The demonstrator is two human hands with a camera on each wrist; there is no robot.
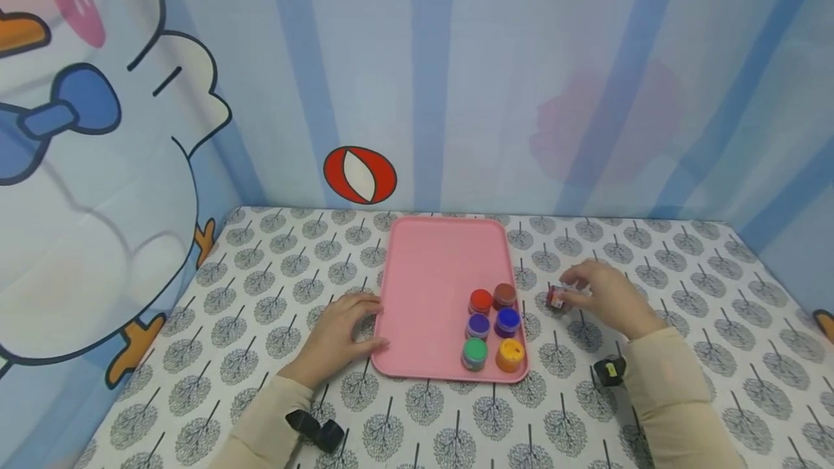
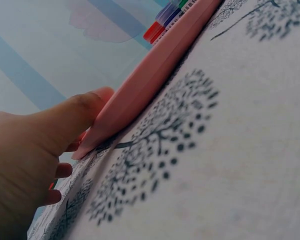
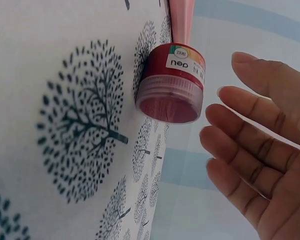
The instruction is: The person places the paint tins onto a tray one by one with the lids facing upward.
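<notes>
My left hand (image 1: pixel 342 328) rests at the left edge of a pink tray (image 1: pixel 423 273), thumb and fingertips on its rim. In the left wrist view the thumb (image 2: pixel 92 97) touches the tray's wall (image 2: pixel 135 90), and no finger wraps round it. A small red paint jar (image 3: pixel 175 62) lies on its side on the cloth, right of the tray. Its clear end faces the right wrist camera. Beside the jar is my right hand (image 1: pixel 606 295), its fingers spread and loosely bent. A gap shows between the jar and the fingertips (image 3: pixel 217 137) in the right wrist view.
Several paint jars stand in the tray's right part: red (image 1: pixel 481 300), brown (image 1: pixel 504 295), purple (image 1: pixel 478 326), blue (image 1: pixel 507 321), green (image 1: pixel 474 353) and orange (image 1: pixel 510 355). A tree-patterned cloth (image 1: pixel 417 411) covers the table. A striped curtain (image 1: pixel 482 93) hangs behind.
</notes>
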